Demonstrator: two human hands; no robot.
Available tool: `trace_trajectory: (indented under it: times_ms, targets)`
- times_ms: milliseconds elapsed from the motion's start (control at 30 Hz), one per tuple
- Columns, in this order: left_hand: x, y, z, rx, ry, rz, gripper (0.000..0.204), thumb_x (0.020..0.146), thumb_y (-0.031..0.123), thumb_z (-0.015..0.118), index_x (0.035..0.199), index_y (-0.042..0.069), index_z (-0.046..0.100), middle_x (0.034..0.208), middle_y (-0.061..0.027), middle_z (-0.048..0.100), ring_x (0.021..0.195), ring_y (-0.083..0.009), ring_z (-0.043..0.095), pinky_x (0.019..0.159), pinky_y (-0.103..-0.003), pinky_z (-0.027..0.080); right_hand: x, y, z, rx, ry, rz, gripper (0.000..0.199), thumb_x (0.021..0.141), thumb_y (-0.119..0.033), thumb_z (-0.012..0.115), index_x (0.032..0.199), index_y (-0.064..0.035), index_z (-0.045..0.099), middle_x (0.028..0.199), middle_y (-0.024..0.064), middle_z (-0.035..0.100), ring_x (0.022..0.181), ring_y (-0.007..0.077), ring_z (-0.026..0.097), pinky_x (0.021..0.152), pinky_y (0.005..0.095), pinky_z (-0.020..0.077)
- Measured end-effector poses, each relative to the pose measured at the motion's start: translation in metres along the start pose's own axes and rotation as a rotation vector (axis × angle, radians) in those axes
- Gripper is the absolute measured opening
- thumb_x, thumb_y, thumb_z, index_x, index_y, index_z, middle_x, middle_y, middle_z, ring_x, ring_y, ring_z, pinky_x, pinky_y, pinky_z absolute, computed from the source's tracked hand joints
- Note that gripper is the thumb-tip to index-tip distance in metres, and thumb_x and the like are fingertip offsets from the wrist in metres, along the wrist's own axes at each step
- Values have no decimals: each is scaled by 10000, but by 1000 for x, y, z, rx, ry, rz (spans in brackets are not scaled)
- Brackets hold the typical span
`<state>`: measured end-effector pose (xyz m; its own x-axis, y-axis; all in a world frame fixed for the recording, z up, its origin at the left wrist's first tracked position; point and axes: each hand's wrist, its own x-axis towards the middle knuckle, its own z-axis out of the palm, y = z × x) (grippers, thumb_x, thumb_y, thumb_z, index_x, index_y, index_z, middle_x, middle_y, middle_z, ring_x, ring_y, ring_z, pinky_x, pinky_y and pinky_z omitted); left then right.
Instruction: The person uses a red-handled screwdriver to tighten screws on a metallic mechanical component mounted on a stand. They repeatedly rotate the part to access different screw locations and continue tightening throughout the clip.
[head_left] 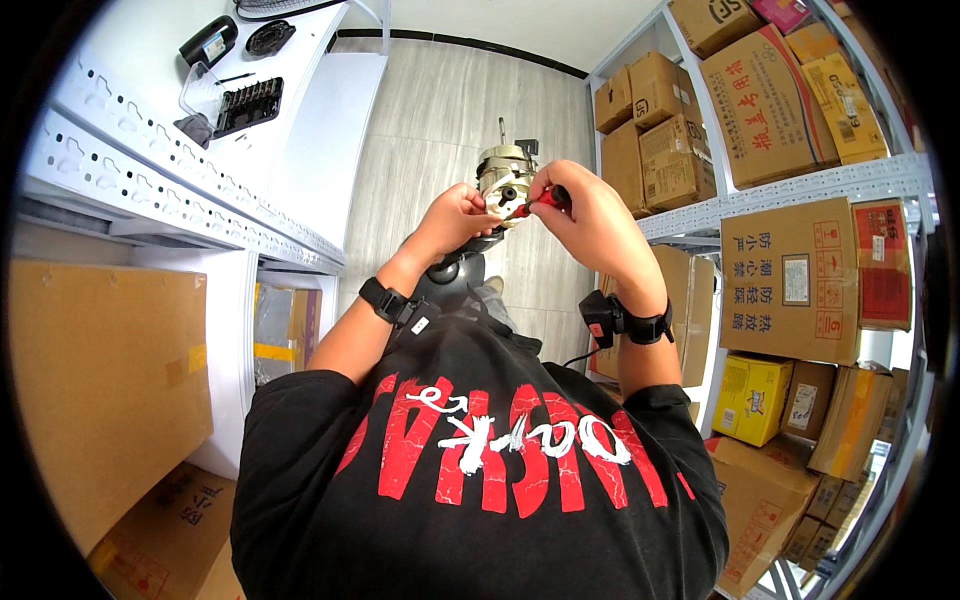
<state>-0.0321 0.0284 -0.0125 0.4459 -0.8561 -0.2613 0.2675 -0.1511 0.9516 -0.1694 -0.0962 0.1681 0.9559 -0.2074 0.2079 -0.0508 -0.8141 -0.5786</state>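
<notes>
In front of me stands what looks like a bared electric fan motor (500, 168), with a cream and metallic body and a thin shaft sticking out at its far end. Its dark stand (458, 280) runs down toward my body. My right hand (585, 210) is closed around a red and black screwdriver (561, 197), which slants leftward against the motor's near face. At the motor's near left side, my left hand (447, 220) is closed, thumb and fingers pinched together near the screwdriver's tip. Whatever sits between those fingertips is too small to make out.
On the white shelf (325, 150) to my left lie a black bit case (249, 106), a black cylinder (210, 41) and a round black cover (270, 38). Metal racks with cardboard boxes (790, 280) line my right. A large carton (110, 360) stands low on the left.
</notes>
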Motion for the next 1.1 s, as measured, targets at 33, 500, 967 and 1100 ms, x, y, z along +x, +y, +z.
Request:
trace_trajectory:
  times_ms: [33,500,967,1100]
  targets:
    - [0,1,0,1,0,-3,288,896,97,765,1025,24,518,868,-78,682,749,-121,647,660,-258,519,-1,1,0,-12,0,-14,172,893,-159,711,912,-28,601,732,150,661,678,342,665,604,422,501]
    - [1,-4,-1,-20,-5,13,258,903,72,743,1020,28,517,882,-85,685,757,-125,643,677,-259,521,-4,-3,-4,-74,-17,9,203,853,-166,734,941,-31,611,748,146,671,718,358,664,640,421,515]
    - [-5,5,2,5,11,10,271,896,74,754,1012,31,513,868,-78,678,747,-125,642,668,-251,521,-6,-7,1,-146,62,87,201,857,-166,730,941,-42,596,714,149,662,665,375,658,599,449,501]
    - [-3,1,1,-16,9,6,272,898,70,751,1013,28,508,880,-85,684,755,-127,643,671,-255,524,-2,-18,-1,-247,-7,279,198,828,-130,718,939,-35,584,809,156,658,731,360,661,639,432,509]
